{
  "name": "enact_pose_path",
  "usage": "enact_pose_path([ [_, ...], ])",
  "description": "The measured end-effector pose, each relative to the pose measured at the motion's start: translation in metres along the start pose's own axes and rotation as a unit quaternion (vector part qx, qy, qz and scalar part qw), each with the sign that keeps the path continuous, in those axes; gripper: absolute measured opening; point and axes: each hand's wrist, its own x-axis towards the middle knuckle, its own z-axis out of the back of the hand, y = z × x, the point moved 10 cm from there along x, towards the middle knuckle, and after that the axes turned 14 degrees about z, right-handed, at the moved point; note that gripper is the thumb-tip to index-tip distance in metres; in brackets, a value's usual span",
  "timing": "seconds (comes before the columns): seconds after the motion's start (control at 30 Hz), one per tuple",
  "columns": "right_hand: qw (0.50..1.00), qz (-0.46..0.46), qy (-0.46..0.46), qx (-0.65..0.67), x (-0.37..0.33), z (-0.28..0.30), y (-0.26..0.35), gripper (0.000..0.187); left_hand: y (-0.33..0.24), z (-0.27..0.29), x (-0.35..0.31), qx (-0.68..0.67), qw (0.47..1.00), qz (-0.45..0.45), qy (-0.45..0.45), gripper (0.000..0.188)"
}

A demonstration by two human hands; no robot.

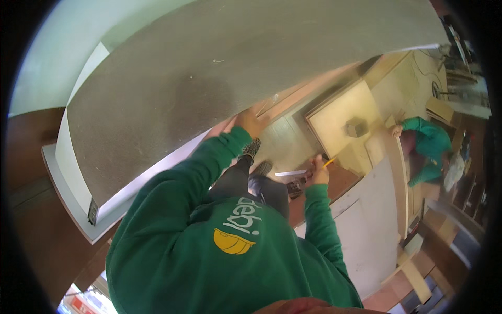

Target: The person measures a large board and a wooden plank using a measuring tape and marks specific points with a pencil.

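Observation:
A large grey-brown panel [172, 94] with a pale edge spans the upper part of the view. My left hand [252, 123] rests at its near edge, beside reddish wood strips, with its blurred fingers stretched to the right. Lower and to the right, my right hand [317, 171] is closed round a yellow pencil [329, 163], whose end sticks out past the fingers. Just left of that hand are a dark object [296, 187], too blurred to name, and a thin white strip [291, 172].
Beyond my right hand lies a light wooden board [345, 112] bearing a small box-like block [357, 127]. A pale sheet [366, 225] stands to my right. A co-worker in green [429, 141] crouches behind it, among wood offcuts. My shoes [261, 168] are on the floor below.

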Motion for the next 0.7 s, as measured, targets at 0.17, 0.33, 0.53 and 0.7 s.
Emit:
enact_pose_path([
  [0.17, 0.991, 0.017, 0.097, -0.088, 0.081, -0.038, 0.024, 0.042, 0.090, 0.072, 0.003, 0.142, 0.955, 0.213, -0.147, 0.058],
  [0.33, 0.967, -0.006, 0.184, -0.174, 0.133, -0.066, 0.019, 0.049, 0.098, 0.065, 0.024, 0.175, 0.930, 0.285, -0.154, 0.060],
  [0.53, 0.943, -0.009, 0.234, -0.236, 0.164, -0.028, -0.012, 0.048, 0.109, 0.064, 0.042, 0.220, 0.907, 0.317, -0.167, 0.062],
  [0.7, 0.955, -0.076, 0.191, -0.214, 0.170, 0.046, -0.057, 0.042, 0.105, 0.070, 0.064, 0.252, 0.899, 0.329, -0.143, 0.064],
])
